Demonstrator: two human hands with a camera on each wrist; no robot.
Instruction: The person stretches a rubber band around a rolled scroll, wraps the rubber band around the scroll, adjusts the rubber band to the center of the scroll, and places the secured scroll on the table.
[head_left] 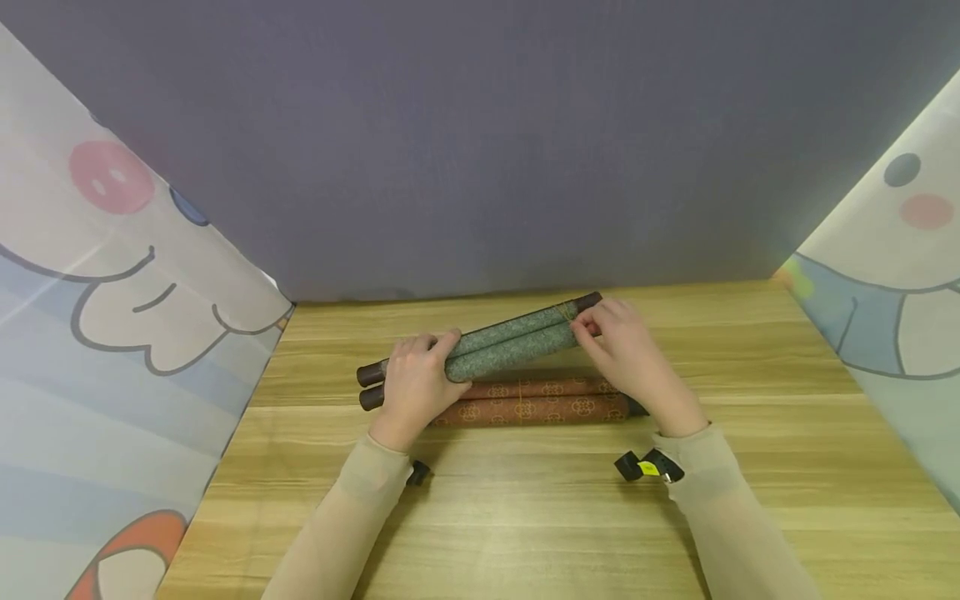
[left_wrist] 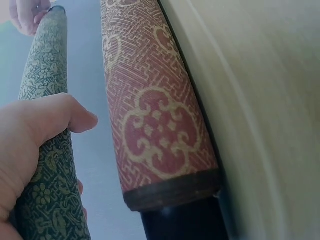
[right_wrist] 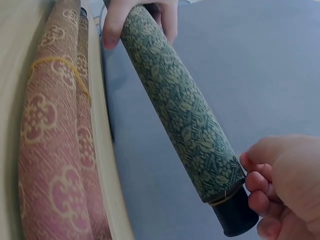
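My left hand (head_left: 420, 379) grips a pair of green patterned scrolls (head_left: 517, 346) near their left end, with the thumb lying across the cloth. Dark end knobs (head_left: 372, 387) stick out beyond that hand. The scrolls slant up to the right, raised above the table. At their right end, my right hand (head_left: 621, 346) pinches a thin yellowish rubber band (head_left: 564, 312) with curled fingers. In the right wrist view the band (right_wrist: 218, 202) lies by the black knob (right_wrist: 236, 216); what the fingertips grip is partly hidden. Red patterned scrolls (head_left: 540, 408) lie just below, nearer the person.
Another yellow band (right_wrist: 62, 60) circles the red scrolls, which rest on the wood-grain table (head_left: 517, 517). A grey panel (head_left: 480, 150) stands along the table's back edge. Cartoon-printed cloths (head_left: 150, 275) flank both sides. Black straps (head_left: 663, 465) sit at the wrists.
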